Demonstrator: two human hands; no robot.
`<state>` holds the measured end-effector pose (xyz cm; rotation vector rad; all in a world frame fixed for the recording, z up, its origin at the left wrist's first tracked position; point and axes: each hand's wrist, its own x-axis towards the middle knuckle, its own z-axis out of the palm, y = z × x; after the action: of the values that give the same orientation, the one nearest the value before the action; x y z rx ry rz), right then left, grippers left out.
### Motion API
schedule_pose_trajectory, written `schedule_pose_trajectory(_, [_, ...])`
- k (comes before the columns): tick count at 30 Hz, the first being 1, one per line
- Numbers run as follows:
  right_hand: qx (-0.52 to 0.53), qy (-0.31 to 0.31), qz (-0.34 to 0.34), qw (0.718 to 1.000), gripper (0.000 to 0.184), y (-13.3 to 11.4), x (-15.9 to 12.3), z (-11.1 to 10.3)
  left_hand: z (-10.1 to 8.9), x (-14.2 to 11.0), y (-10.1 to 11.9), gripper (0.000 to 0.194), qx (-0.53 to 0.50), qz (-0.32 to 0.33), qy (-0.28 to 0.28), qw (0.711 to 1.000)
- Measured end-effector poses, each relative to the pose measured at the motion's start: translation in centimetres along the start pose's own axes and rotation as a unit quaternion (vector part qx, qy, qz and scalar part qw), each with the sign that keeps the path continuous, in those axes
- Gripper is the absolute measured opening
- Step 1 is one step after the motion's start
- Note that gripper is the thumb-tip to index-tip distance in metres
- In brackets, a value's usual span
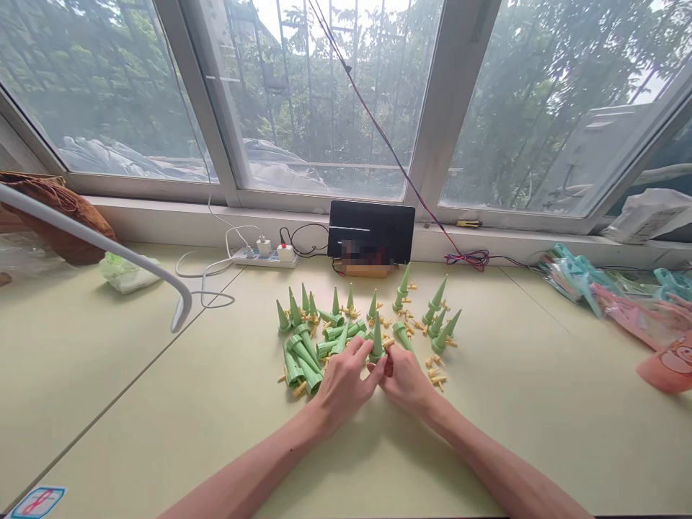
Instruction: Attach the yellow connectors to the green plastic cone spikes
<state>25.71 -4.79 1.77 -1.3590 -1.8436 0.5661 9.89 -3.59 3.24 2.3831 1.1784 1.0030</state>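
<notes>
Both my hands meet at the middle of a pale green table [486, 432]. My left hand [342, 382] pinches the base of an upright green plastic cone [377, 340]. My right hand [404, 378] is closed beside it, fingers pressed to the cone's base on a small piece I cannot make out. Several more green cones [303, 346] stand or lie just beyond my hands. Small yellow valve pieces [435, 373] are scattered among them.
A black tablet [370, 231] leans against the window sill behind the cones. A white power strip [264, 256] with cables lies to its left. A white lamp arm [108, 249] reaches in from the left. Coloured plastic packets [621, 295] lie at the right.
</notes>
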Motion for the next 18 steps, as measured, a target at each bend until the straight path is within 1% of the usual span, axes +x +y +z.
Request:
schedule_pose_trajectory(11, [-0.002, -0.02, 0.018, 1.0, 0.023, -0.08, 0.12, -0.19, 0.06, -0.01, 0.05, 0.019, 0.022, 0.006, 0.006, 1.0])
schedule_pose_trajectory(18, [-0.019, -0.02, 0.031, 0.999, 0.024, -0.15, 0.12, -0.29, -0.02, 0.03, -0.01, 0.017, 0.046, 0.021, 0.01, 0.999])
